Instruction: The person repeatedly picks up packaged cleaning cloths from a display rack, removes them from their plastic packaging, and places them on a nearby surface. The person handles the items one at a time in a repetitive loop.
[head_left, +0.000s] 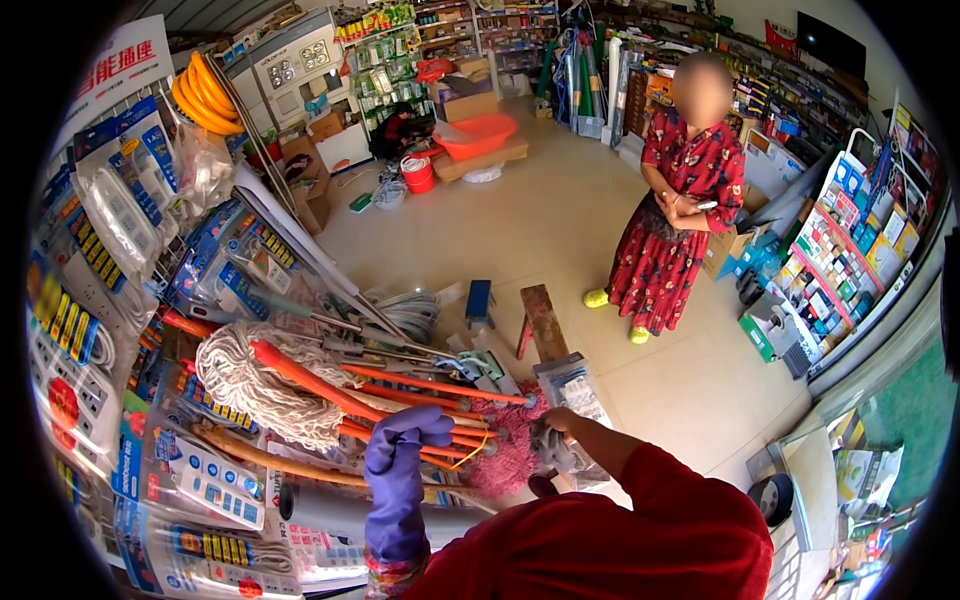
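My left hand (405, 457), in a purple rubber glove, is over a bundle of orange mop handles (311, 386) with its fingers bent. I cannot tell whether it grips one. My bare right hand (561, 421) holds a crumpled grey cloth (553, 448). The cloth is beside pink shaggy mop heads (502, 461) low at the end of the bundle. A yellow tie (472, 450) goes around some handles near those heads. To the left, a white string mop head (262, 382) rests among the handles. A wooden pole (277, 457) runs below the bundle.
Packaged power strips (217, 480) hang on the rack at left. A narrow wooden bench (544, 322) and a blue stool (478, 300) stand ahead. Another person (682, 202) stands on the tiled floor; someone else (401, 131) crouches farther back near a red basin (476, 135).
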